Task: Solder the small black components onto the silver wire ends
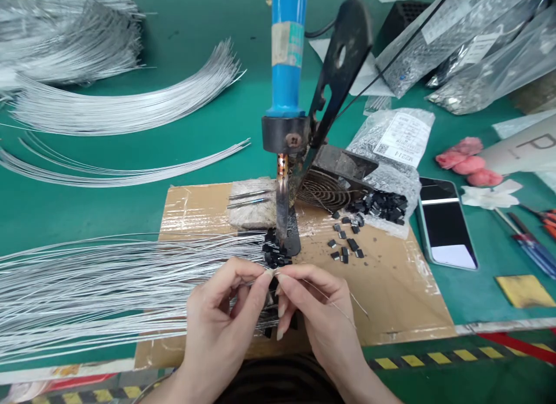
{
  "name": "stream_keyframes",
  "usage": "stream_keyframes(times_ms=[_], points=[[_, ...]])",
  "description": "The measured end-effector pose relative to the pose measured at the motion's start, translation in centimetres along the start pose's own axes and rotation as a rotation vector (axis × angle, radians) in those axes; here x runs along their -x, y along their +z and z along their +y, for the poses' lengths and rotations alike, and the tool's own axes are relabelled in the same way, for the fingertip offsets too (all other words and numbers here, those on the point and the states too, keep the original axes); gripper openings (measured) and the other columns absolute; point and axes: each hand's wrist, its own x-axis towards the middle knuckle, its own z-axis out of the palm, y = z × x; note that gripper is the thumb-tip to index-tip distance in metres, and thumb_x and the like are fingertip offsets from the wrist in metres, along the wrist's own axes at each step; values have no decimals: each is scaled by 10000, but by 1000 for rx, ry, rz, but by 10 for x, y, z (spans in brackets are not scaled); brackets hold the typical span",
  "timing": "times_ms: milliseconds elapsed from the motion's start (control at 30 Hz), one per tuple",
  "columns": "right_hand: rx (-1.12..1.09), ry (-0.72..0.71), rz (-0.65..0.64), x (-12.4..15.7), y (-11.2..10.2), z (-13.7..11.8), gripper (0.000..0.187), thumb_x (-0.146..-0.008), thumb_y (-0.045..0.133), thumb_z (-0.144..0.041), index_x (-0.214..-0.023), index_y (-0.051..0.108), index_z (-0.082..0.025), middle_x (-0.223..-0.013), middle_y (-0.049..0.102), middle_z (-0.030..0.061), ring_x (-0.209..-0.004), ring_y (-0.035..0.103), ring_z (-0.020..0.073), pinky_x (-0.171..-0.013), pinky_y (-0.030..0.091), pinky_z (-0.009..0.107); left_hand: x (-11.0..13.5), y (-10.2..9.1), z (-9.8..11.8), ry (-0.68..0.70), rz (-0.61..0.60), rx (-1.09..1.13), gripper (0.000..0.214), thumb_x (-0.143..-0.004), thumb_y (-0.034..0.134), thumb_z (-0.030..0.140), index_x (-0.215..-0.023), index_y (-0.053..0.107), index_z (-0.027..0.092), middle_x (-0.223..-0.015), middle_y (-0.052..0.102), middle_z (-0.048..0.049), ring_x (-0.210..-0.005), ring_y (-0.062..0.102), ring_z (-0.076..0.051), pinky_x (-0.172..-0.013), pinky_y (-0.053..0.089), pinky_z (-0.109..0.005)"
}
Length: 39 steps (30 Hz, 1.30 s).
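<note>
My left hand (226, 317) and my right hand (317, 311) meet fingertip to fingertip just below the tip of a blue-handled soldering iron (284, 103) held upright in a black stand. Both pinch a thin silver wire (343, 308) that trails off to the right from my right hand. A tiny part may sit in the pinch, too small to make out. A row of small black components (274, 253) on wire ends lies right under the iron tip. A wide bundle of silver wires (108, 288) fans out to the left of my left hand.
A taped cardboard sheet (391, 288) covers the green table. Loose black components (345, 245) spill from a plastic bag (391, 161). A phone (445, 221), screwdrivers (532, 245), a yellow pad (525, 291), pink items (467, 161), foil bags (469, 45) and more wire bundles (121, 106) lie around.
</note>
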Motion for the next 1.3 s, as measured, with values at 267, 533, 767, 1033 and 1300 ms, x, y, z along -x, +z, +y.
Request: stream_keyframes(times_ms=[267,533,767,1033,1300], points=[[6,-17,-2,-1,2,-3,140,-873,866,-340,-877,855,-200,-624,713,-14,-441,662,104,-446,600,199,0,0,3,9,7,-23,138,-936,704,207,-804,744,214,-697,705,12,-620,617,-127,-567,456,-226],[4,41,-71,-3,-6,-12,153,-862,874,-330,-812,841,-189,-582,681,-26,-420,628,89,-419,569,176,4,-1,0,57,-11,-111,148,-957,687,218,-818,738,222,-693,705,9,-625,601,-131,-566,439,-235],[37,84,-101,-4,-10,-19,156,-887,859,-331,-855,854,-178,-631,701,-19,-445,639,69,-453,593,156,4,-2,-6,108,-31,-133,134,-985,670,205,-863,721,229,-707,706,16,-628,611,-125,-570,453,-228],[-76,37,-68,-4,-5,-8,127,-883,859,-313,-851,863,-190,-662,703,-24,-433,635,58,-427,590,145,4,2,-12,166,15,-138,109,-971,689,166,-891,715,236,-728,741,27,-624,648,-108,-574,487,-187],[-159,-6,51,-1,6,2,131,-830,890,-328,-858,882,-200,-672,744,-1,-441,620,59,-417,581,139,7,14,-7,124,121,-76,116,-940,706,159,-862,722,244,-688,727,53,-587,632,-91,-548,470,-167]])
